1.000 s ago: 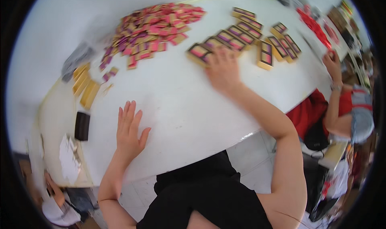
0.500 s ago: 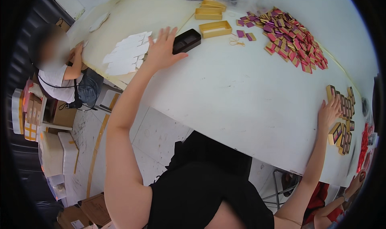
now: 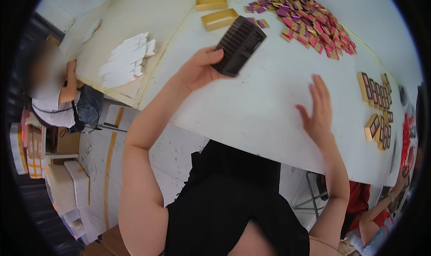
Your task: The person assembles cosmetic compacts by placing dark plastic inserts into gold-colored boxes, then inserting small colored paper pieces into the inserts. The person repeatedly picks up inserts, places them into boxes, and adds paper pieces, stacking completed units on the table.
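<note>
Gripped between the thumb and fingers of my left hand (image 3: 202, 67) is a stack of dark plastic trays (image 3: 240, 45), tilted and raised over the white table (image 3: 251, 108). To its right my right hand (image 3: 319, 112) hovers above the table, fingers apart, holding nothing. Just behind the trays lies a gold open-frame box (image 3: 219, 20), with more gold boxes (image 3: 211, 3) stacked beyond it. A large heap of small pink, purple and gold wrapped pieces (image 3: 310, 22) spreads at the back right.
Filled gold boxes with dark trays (image 3: 376, 90) stand in rows at the right edge. White flat cartons (image 3: 128, 60) lie to the left. One person (image 3: 56, 87) sits at the far left; another person's arm (image 3: 379, 206) shows at lower right. Several cartons (image 3: 67, 184) stand on the floor.
My left hand has picked up the dark trays from the table and brought them right and nearer. My right hand has left the filled boxes and moved left. The view has shifted slightly.
</note>
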The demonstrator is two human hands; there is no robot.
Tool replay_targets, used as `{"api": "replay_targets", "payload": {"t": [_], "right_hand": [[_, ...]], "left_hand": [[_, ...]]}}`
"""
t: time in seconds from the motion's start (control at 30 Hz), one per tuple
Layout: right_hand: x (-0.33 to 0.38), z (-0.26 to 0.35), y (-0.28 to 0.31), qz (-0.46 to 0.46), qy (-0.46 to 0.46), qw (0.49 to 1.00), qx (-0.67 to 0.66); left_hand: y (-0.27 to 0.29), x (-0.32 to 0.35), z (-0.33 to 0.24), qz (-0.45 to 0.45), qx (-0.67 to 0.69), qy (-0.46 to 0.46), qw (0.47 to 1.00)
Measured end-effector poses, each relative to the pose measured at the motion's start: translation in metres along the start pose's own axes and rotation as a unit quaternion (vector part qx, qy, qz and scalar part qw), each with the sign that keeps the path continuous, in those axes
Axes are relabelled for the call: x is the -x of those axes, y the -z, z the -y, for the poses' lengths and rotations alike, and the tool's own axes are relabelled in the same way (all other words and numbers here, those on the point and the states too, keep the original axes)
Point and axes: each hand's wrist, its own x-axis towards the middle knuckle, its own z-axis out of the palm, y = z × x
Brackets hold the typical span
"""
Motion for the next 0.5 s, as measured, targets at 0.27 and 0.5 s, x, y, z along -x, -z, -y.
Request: {"api": "replay_targets", "payload": {"t": [0.27, 0.5], "right_hand": [[-0.047, 0.054, -0.041, 0.054, -0.300, 0.723, -0.620], [-0.021, 0.036, -0.037, 0.038, -0.364, 0.705, -0.607]], "left_hand": [[-0.069, -0.018, 0.069, -0.013, -0.043, 0.013, 0.999], [-0.035, -0.039, 0.047, 0.046, -0.695, -0.197, 0.689]]}}
